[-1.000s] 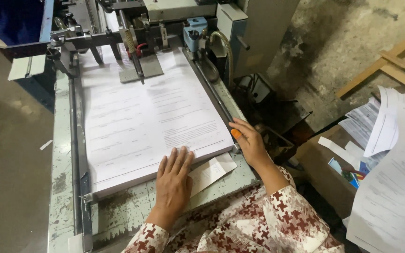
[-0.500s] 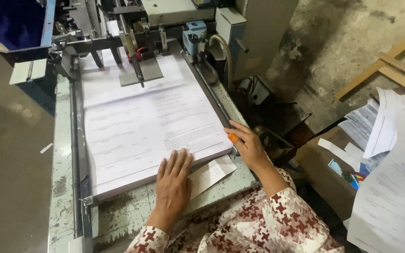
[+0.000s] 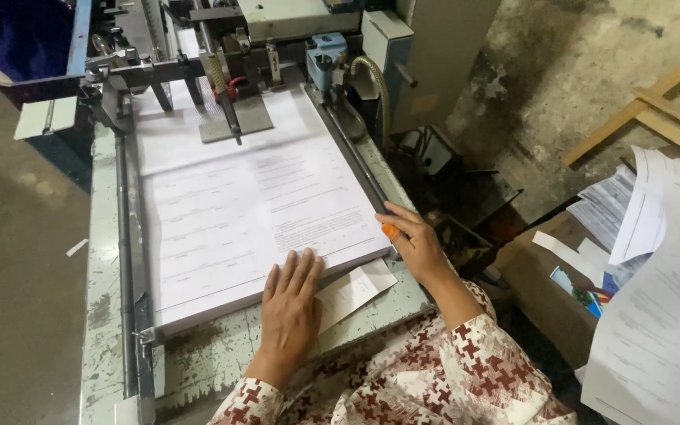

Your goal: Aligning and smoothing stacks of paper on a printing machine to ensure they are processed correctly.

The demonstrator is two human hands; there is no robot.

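A thick stack of printed white sheets [image 3: 238, 212] lies on the pale green feed table [image 3: 104, 299] of a printing machine. My left hand [image 3: 291, 303] rests flat with fingers spread against the stack's near edge, over a loose slip of paper [image 3: 356, 290]. My right hand [image 3: 411, 240] presses on the stack's near right corner, an orange cap on one fingertip. Both arms wear patterned red and white sleeves.
The machine's feeder head with metal bars, a grey plate and a blue part [image 3: 253, 71] stands at the stack's far end. A metal side rail [image 3: 127, 260] runs along the left. More printed sheets [image 3: 663, 315] and a cardboard box [image 3: 545, 291] sit at the right, wooden slats behind.
The view has shifted slightly. My right hand has slid a little along the stack's right corner; my left hand stays on the near edge.
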